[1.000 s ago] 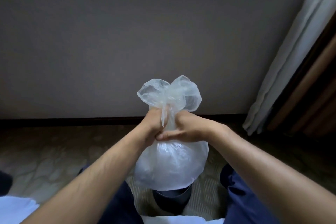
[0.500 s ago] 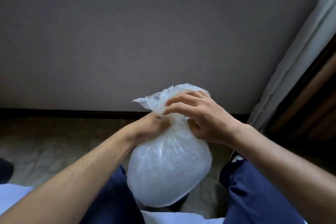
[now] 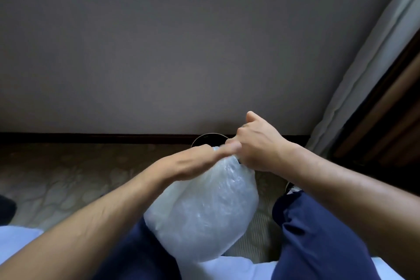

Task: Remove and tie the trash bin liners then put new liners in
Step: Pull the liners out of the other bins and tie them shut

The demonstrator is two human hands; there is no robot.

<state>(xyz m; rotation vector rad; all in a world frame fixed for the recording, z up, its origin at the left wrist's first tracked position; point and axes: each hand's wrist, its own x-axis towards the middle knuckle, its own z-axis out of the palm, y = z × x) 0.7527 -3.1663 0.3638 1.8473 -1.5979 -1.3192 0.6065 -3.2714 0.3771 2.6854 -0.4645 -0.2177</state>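
Note:
A full, translucent white bin liner (image 3: 204,209) bulges between my knees, low in the head view. My left hand (image 3: 195,159) pinches the gathered neck of the liner from the left, fingers pointing right. My right hand (image 3: 256,143) grips the same neck from the right, fingers curled, thumb raised. The neck itself is mostly hidden under both hands. Behind the hands, the dark round rim of the trash bin (image 3: 210,137) shows on the floor by the wall.
A grey wall (image 3: 181,52) with a dark baseboard (image 3: 91,137) runs across the back. A pale curtain (image 3: 368,63) hangs at the right beside dark wooden framing. Patterned flooring (image 3: 56,177) lies to the left. My blue trouser legs (image 3: 318,234) flank the bag.
The bag's loose top flaps have been drawn down and are out of sight under my hands. The bag dropped lower and tilted, uncovering the bin rim behind. My right hand shifted right.

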